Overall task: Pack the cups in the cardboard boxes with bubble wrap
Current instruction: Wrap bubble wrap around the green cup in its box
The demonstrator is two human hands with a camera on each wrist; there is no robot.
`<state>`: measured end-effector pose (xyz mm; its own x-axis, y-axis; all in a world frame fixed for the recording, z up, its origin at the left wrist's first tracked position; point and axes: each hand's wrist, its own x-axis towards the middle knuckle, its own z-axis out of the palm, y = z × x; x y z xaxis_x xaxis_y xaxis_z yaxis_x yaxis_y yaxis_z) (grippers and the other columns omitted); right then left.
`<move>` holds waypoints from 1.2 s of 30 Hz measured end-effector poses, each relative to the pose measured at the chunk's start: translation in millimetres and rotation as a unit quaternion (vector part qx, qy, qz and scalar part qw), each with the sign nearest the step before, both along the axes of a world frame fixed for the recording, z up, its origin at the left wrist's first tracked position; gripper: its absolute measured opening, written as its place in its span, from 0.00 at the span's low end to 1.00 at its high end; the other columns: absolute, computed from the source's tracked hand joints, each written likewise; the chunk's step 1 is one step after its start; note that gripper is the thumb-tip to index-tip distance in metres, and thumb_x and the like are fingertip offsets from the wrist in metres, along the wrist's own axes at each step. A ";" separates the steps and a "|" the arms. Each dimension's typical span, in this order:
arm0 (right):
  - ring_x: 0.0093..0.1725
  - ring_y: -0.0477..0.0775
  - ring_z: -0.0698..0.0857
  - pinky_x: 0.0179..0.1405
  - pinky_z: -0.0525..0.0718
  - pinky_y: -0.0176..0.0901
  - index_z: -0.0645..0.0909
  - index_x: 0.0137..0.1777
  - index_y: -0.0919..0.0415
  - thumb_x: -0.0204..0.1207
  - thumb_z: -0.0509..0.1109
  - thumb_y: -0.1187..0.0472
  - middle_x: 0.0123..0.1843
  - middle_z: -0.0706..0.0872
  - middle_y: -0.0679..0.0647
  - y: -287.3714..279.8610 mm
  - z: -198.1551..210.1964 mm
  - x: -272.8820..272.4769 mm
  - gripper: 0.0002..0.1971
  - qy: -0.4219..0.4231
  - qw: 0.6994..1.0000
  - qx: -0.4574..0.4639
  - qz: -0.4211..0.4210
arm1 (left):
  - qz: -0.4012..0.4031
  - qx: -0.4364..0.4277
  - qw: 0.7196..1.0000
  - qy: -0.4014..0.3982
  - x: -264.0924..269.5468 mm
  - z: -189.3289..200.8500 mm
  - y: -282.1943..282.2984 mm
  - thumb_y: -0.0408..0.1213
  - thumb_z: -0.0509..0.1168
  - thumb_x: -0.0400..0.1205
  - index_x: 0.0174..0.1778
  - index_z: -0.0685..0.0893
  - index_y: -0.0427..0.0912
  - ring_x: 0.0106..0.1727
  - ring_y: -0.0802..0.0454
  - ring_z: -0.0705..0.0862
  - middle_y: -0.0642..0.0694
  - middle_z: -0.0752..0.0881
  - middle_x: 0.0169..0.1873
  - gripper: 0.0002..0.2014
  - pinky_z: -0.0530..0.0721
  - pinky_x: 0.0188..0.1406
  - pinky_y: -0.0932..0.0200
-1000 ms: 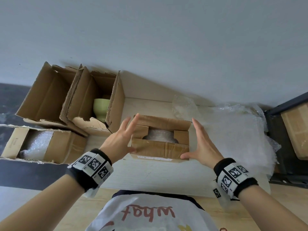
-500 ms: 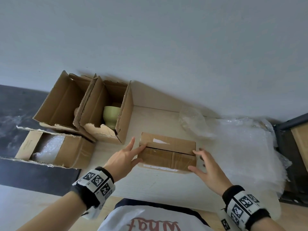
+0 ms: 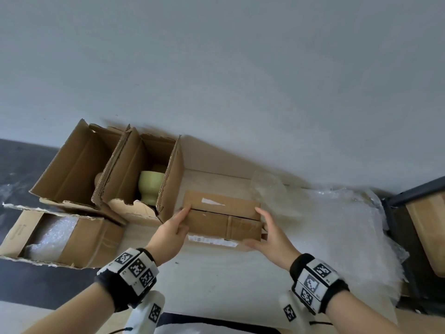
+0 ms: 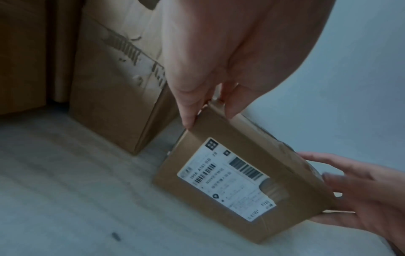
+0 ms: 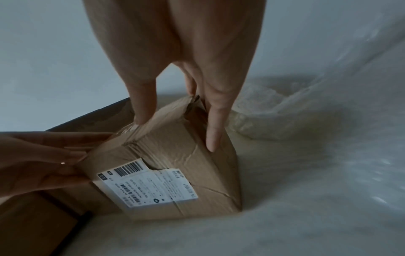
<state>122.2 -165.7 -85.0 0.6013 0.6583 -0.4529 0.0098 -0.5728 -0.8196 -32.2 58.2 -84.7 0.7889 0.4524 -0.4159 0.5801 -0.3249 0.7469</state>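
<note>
A small cardboard box (image 3: 221, 219) with its flaps folded down sits mid-table; a shipping label is on its front side (image 4: 228, 178). My left hand (image 3: 179, 221) pinches the box's left end, thumb on the front edge and fingers on top (image 4: 208, 112). My right hand (image 3: 263, 233) grips the right end (image 5: 175, 131), thumb on the top edge, fingers down the side. Its contents are hidden. A green cup (image 3: 150, 186) stands in an open box (image 3: 120, 179) at the back left. Bubble wrap (image 3: 337, 227) covers the table's right part.
Another open box (image 3: 74, 165) stands left of the cup's box, with a beige thing partly showing inside. In front of it a box (image 3: 91, 239) lies on its side with bubble wrap inside. A dark shelf frame (image 3: 409, 196) borders the table on the right. The wall runs behind.
One second ago the small box's flaps stood open over a bubble-wrapped bundle. The flaps are now folded shut, and both hands have moved down to grip the box's ends.
</note>
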 end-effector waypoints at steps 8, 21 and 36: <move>0.77 0.51 0.67 0.77 0.69 0.52 0.59 0.81 0.48 0.68 0.81 0.58 0.80 0.67 0.51 47.3 -5.4 62.9 0.45 -0.045 0.998 -0.002 -0.031 | 0.047 -0.003 0.999 0.003 84.4 2.8 23.0 0.28 0.58 0.84 0.83 0.54 0.48 0.77 0.44 0.67 0.45 0.55 0.82 0.32 0.68 0.76 0.52; 0.75 0.49 0.71 0.75 0.70 0.44 0.62 0.81 0.50 0.75 0.74 0.64 0.77 0.72 0.50 56.3 -14.9 98.1 0.37 -0.089 0.995 0.029 -0.039 | 0.035 0.048 0.998 -0.010 121.7 -3.1 33.4 0.39 0.74 0.76 0.81 0.58 0.56 0.81 0.46 0.61 0.41 0.54 0.83 0.41 0.61 0.76 0.58; 0.84 0.45 0.39 0.83 0.46 0.48 0.39 0.84 0.52 0.87 0.46 0.48 0.85 0.38 0.44 53.8 -16.3 95.5 0.29 -0.397 0.871 -0.191 0.219 | -0.196 0.306 0.920 0.146 129.2 -14.9 42.8 0.50 0.52 0.87 0.83 0.40 0.41 0.83 0.51 0.41 0.44 0.40 0.83 0.36 0.43 0.80 0.57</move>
<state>217.7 -111.9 -101.3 0.5535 0.7962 -0.2445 0.7728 -0.6004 -0.2057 97.0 101.0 -99.6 0.8362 0.3776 -0.3977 0.4763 -0.8595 0.1855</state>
